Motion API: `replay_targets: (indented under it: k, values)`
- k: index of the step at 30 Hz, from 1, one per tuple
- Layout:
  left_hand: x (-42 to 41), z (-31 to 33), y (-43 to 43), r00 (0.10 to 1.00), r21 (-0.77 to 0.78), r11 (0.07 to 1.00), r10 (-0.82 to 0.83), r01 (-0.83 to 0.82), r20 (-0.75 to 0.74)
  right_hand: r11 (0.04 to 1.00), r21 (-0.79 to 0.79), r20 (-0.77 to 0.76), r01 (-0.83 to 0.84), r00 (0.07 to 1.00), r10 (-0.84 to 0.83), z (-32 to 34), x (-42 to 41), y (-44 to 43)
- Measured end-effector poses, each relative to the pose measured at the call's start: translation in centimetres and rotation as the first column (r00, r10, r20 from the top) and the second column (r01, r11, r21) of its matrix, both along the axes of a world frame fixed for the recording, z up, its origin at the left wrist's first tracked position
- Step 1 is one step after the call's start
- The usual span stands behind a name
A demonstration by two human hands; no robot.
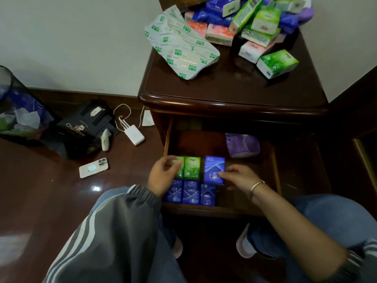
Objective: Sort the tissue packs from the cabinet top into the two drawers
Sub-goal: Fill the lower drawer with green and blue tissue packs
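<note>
The cabinet's upper drawer (273,160) is pulled out. Along its front stands a row of three blue tissue packs (190,193). Behind them stand two green packs (188,167) and one taller blue pack (214,169). My left hand (163,176) rests on the left green pack, fingers curled around its edge. My right hand (238,176) pinches the tall blue pack at its lower right side. A purple soft pack (242,145) lies at the drawer's back right. Several green, pink and blue packs (261,27) are piled on the cabinet top (224,82).
A large white ROYO pack (181,41) lies on the cabinet top's left part. On the floor to the left are a phone (93,167), a white power bank with cable (134,134), a black bag (81,129) and a mesh bin (16,107). My knees flank the drawer.
</note>
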State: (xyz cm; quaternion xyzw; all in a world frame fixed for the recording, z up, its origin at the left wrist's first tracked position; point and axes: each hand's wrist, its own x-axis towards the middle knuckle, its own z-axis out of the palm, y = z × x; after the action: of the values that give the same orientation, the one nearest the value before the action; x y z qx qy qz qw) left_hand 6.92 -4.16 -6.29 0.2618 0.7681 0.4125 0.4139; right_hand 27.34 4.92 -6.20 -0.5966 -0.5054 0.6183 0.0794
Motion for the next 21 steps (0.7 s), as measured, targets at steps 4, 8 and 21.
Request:
replay_targets:
  k: [4, 8, 21]
  values:
    - [-1.5, -1.5, -0.4, 0.966, -0.293, 0.951, 0.025, -0.103, -0.259, 0.992, -0.015, 0.272, -0.123, 0.955, 0.122, -2.6, 1.5, -0.2]
    - [-0.7, -2.1, -0.3, 0.981, -0.285, 0.958, -0.047, -0.009, -0.189, 0.918, -0.039, 0.41, -0.394, 0.832, 0.374, -5.3, 0.5, -2.4]
    - [-1.3, -1.8, -0.6, 0.998, -0.266, 0.964, -0.008, -0.011, -0.07, 0.811, -0.032, 0.425, -0.583, 0.727, 0.539, -2.2, 0.0, -2.6]
